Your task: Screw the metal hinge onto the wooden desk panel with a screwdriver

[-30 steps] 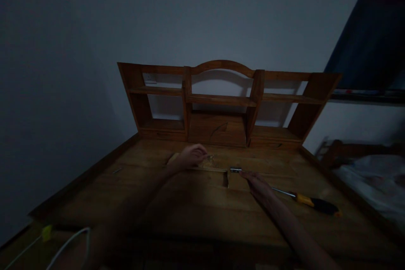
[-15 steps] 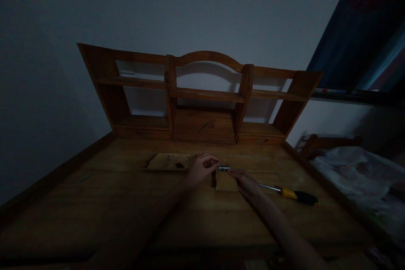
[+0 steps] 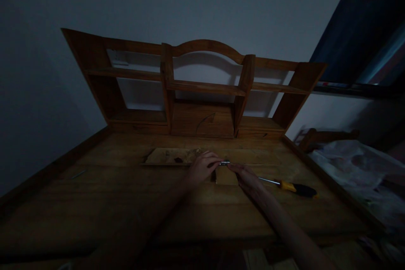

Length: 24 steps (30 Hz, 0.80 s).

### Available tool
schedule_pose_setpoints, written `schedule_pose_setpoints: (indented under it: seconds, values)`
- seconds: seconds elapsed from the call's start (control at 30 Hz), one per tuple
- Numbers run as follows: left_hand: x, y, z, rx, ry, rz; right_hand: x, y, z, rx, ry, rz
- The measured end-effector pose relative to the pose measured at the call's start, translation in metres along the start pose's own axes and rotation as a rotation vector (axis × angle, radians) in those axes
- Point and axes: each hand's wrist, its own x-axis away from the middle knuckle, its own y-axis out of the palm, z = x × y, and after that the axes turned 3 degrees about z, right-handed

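Note:
A small shiny metal piece (image 3: 225, 163), too dim to name more exactly, sits between my two hands. My left hand (image 3: 204, 167) pinches its left end, fingers closed. The fingertips of my right hand (image 3: 246, 175) close on its right end. Just below the metal piece is a small, flat, tan block (image 3: 226, 176), perhaps cardboard or wood; whether the two touch I cannot tell. A screwdriver (image 3: 300, 189) with a yellow and black handle lies to the right, its shaft pointing at my right hand and its tip hidden behind it.
Behind my hands lies a long, torn tan strip (image 3: 164, 156) on the wooden desk (image 3: 126, 202). A thin metal object (image 3: 79, 174) is at far left. A wooden shelf unit (image 3: 202, 88) stands along the back. To the right, plastic sheeting (image 3: 351, 168) covers something beyond the desk edge.
My left fingers have flattened and moved slightly right over the metal piece's end. My right hand keeps its hold. The whole view has shifted a little with my head.

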Motion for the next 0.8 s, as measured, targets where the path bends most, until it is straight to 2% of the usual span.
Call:
schedule_pose_setpoints:
  seconds: [0.17, 0.47, 0.63, 0.8]
  values:
    - [0.002, 0.001, -0.004, -0.039, 0.011, -0.036, 0.005, 0.005, -0.008, -0.086, 0.12, -0.011]
    - [0.001, -0.002, -0.001, -0.062, 0.01, -0.061, 0.01, 0.006, -0.013, -0.085, 0.137, -0.016]
    - [0.003, -0.003, -0.003, -0.11, -0.006, -0.064, 0.008, 0.003, -0.01, -0.111, 0.145, -0.06]
    - [0.002, -0.005, -0.002, -0.125, 0.012, -0.075, 0.004, 0.0, -0.007, -0.137, 0.144, -0.049]
